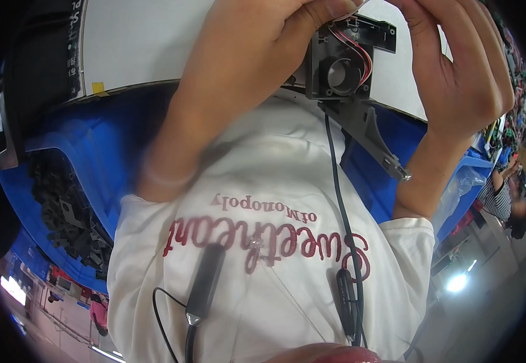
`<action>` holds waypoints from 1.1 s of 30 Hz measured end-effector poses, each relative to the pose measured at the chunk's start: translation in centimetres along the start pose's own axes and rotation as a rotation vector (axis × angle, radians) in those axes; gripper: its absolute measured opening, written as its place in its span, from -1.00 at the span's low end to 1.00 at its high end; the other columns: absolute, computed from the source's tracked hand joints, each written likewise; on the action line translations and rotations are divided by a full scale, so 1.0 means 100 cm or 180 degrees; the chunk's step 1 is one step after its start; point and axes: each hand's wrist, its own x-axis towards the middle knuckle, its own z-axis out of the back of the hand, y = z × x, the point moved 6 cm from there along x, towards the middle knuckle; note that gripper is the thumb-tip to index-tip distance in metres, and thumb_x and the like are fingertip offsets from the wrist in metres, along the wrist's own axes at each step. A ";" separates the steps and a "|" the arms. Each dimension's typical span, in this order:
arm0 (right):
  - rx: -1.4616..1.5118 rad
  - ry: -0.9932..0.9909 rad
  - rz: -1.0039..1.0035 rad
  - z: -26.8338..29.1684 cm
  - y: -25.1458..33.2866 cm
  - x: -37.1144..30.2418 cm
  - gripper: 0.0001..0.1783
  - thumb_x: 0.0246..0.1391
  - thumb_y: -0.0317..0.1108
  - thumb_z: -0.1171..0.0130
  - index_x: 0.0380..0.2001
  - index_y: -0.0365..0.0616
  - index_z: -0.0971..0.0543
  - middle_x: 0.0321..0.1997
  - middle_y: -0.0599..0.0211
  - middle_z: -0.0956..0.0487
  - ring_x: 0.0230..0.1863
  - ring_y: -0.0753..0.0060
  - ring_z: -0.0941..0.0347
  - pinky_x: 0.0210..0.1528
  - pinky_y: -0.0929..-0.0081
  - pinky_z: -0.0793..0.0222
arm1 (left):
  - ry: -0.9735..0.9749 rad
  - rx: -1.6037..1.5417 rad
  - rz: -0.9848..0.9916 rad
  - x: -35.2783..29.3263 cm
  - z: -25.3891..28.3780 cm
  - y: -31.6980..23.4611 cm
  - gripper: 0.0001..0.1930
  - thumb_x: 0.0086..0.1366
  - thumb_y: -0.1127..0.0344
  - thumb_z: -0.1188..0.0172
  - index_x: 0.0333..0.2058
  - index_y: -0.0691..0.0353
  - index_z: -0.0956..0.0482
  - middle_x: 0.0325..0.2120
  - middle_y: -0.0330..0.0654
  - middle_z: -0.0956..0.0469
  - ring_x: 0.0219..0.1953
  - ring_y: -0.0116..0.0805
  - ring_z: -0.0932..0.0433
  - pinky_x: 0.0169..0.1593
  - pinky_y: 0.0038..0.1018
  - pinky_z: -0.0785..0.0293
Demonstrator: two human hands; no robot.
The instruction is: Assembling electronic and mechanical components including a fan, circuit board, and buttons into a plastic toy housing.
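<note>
- The left hand (pixel 245 78) and the right hand (pixel 456 72) are both raised close under the camera, holding between them a black plastic fan housing (pixel 341 66) with a round opening, above the white tabletop (pixel 142 42).
- The left hand's fingers are curled around the housing's left and top edge; the right hand is closed near its upper right end, though the exact contact is cut off by the frame's top edge.
- Red and white wires (pixel 360 51) loop across the housing's face; they look thin and easy to snag or pull loose.
- A long black bracket arm (pixel 375 139) slopes down from the housing to a metal tip.
- The part looks light and stiff, moulded plastic; I judge the solid outer frame the safest hold, keeping off the wires and the slim arm.
- A blue bin (pixel 87 151) of small black parts (pixel 69 212) sits at the left.
- The fingertips' grip and the housing's rear are hidden.
</note>
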 end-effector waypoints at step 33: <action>0.1735 0.0709 0.0579 -0.025 -0.002 -0.011 -0.71 -0.32 -0.65 -0.25 -0.38 -0.25 -0.63 -0.33 0.31 -0.53 -0.34 0.46 -0.42 -0.22 0.56 -0.31 | -0.0124 -0.0040 0.0226 -0.006 0.000 0.004 -0.85 0.27 0.42 -0.13 -0.31 0.42 -0.57 -0.48 -0.09 -0.52 -0.49 -0.43 -0.47 -0.44 -0.59 -0.34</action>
